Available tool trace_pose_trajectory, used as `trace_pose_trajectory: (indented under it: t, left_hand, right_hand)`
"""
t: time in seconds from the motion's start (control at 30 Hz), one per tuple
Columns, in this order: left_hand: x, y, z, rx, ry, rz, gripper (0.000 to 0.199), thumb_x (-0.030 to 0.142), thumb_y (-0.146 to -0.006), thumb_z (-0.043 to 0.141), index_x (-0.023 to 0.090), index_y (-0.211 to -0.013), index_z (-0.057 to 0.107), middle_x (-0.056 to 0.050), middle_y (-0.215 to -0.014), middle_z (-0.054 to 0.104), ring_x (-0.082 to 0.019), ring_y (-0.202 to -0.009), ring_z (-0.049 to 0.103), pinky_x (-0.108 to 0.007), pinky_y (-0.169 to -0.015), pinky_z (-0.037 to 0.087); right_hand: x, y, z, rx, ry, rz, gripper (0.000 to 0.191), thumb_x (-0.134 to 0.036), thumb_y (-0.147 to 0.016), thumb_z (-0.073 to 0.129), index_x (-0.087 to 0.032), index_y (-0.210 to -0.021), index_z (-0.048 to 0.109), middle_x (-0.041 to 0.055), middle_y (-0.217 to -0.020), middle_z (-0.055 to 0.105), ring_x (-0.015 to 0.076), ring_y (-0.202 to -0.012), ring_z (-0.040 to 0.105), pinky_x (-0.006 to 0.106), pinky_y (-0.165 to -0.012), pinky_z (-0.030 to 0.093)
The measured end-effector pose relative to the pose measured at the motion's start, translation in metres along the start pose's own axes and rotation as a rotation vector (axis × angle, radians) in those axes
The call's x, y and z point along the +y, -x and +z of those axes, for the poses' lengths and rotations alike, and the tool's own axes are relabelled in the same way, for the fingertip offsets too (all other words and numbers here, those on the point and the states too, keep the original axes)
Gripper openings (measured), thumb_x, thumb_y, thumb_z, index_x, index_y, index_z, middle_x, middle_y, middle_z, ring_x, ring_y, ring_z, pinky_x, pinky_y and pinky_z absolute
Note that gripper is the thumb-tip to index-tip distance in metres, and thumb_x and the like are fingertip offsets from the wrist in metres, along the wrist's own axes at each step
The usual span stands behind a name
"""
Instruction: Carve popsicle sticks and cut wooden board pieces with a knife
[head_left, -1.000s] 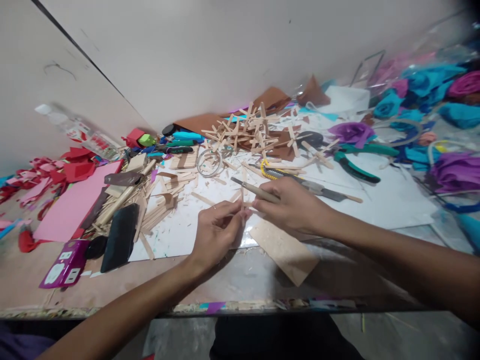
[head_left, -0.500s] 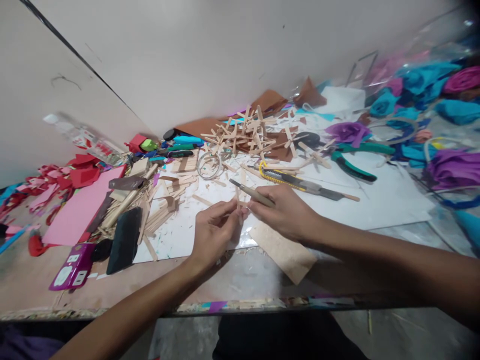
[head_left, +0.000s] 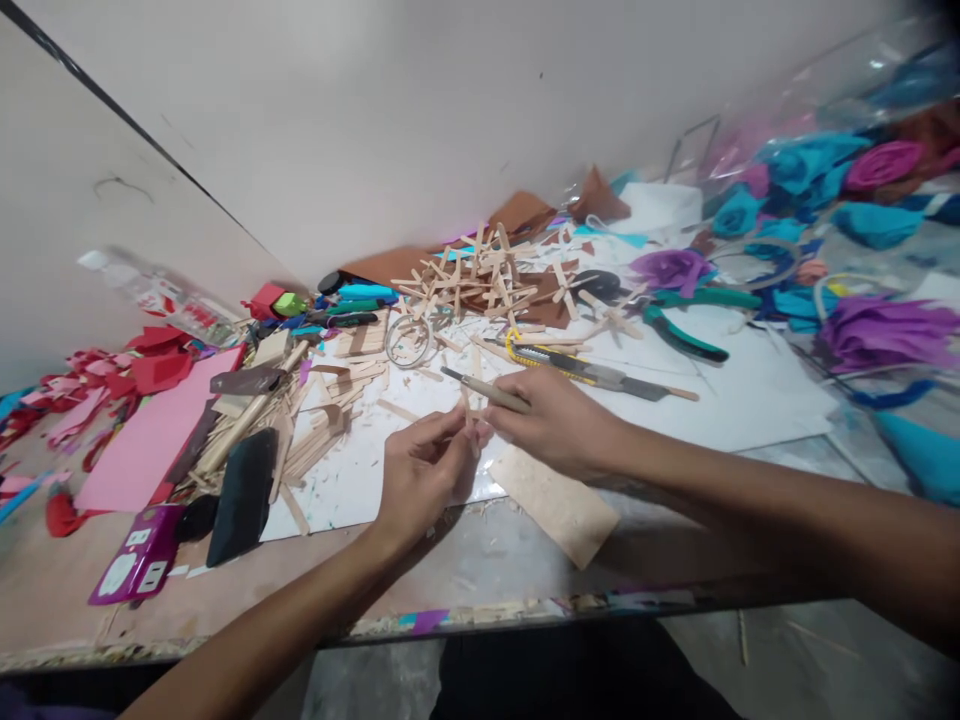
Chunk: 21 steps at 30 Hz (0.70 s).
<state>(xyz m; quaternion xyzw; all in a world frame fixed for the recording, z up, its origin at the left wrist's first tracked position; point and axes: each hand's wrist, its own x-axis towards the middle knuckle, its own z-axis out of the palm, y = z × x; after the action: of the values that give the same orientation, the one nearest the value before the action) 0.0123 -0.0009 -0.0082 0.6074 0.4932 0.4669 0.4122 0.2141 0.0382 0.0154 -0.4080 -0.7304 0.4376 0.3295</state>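
Note:
My left hand (head_left: 429,462) pinches a small wooden stick piece (head_left: 466,408) between thumb and fingers, over the front of the white sheet (head_left: 352,490). My right hand (head_left: 551,418) is closed around a thin-handled tool (head_left: 491,392), its dark tip pointing up and left. The fingertips of both hands are close together at the small piece. A tan rectangular piece (head_left: 559,505) lies under and in front of my right hand. Behind my hands, crossed wooden stick pieces (head_left: 487,275) are heaped.
A yellow-and-black cutter (head_left: 592,370) and green-handled pliers (head_left: 686,335) lie behind my right hand. Loose sticks (head_left: 322,445), a dark phone (head_left: 241,495) and a purple device (head_left: 139,560) are on the left. Coloured paper flowers (head_left: 889,325) crowd the right; a plastic bottle (head_left: 161,295) leans back left.
The camera view has shifted and tilted slightly, moving most items a little left in the picture. Both hands keep nearly the same pose and grip.

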Motion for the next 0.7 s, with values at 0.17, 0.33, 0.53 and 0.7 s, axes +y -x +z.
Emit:
trace_pose_trajectory:
  t: [0.17,0.33,0.53,0.7]
  left_hand:
    - [0.0,0.002,0.001,-0.048,-0.017,0.0,0.018,0.028,-0.095,0.078,0.021,-0.11,0.085,-0.008,-0.101,0.082,-0.018,-0.09,0.079,-0.028,-0.084,0.064]
    - [0.0,-0.001,-0.001,-0.002,-0.02,0.026,0.02,0.026,-0.092,0.08,0.02,-0.111,0.085,-0.007,-0.095,0.081,-0.018,-0.085,0.077,-0.031,-0.084,0.066]
    - [-0.002,0.001,-0.001,-0.06,-0.035,0.002,0.021,0.03,-0.095,0.077,0.02,-0.112,0.085,-0.009,-0.101,0.08,-0.019,-0.09,0.078,-0.03,-0.085,0.065]
    - [-0.004,0.0,-0.003,-0.061,-0.009,-0.028,0.021,0.031,-0.096,0.078,0.019,-0.111,0.085,-0.008,-0.101,0.08,-0.019,-0.091,0.079,-0.029,-0.086,0.064]
  right_hand:
    - [-0.001,-0.004,-0.006,-0.043,0.003,0.035,0.027,-0.015,-0.089,0.059,-0.018,-0.061,0.057,-0.005,-0.056,0.044,0.0108,-0.056,0.038,0.028,-0.058,0.026]
    - [0.006,0.003,0.007,0.029,0.024,-0.011,0.022,-0.023,-0.094,0.058,-0.017,-0.075,0.065,-0.0026,-0.066,0.054,0.0124,-0.065,0.044,0.028,-0.061,0.029]
    - [0.006,-0.006,-0.004,-0.076,-0.012,0.027,0.025,-0.022,-0.09,0.06,-0.017,-0.065,0.062,-0.0046,-0.057,0.046,0.0106,-0.057,0.038,0.028,-0.055,0.025]
    - [0.006,-0.005,-0.003,-0.052,-0.053,0.026,0.023,-0.022,-0.091,0.059,-0.016,-0.07,0.065,-0.0043,-0.06,0.049,0.0104,-0.059,0.04,0.027,-0.056,0.026]
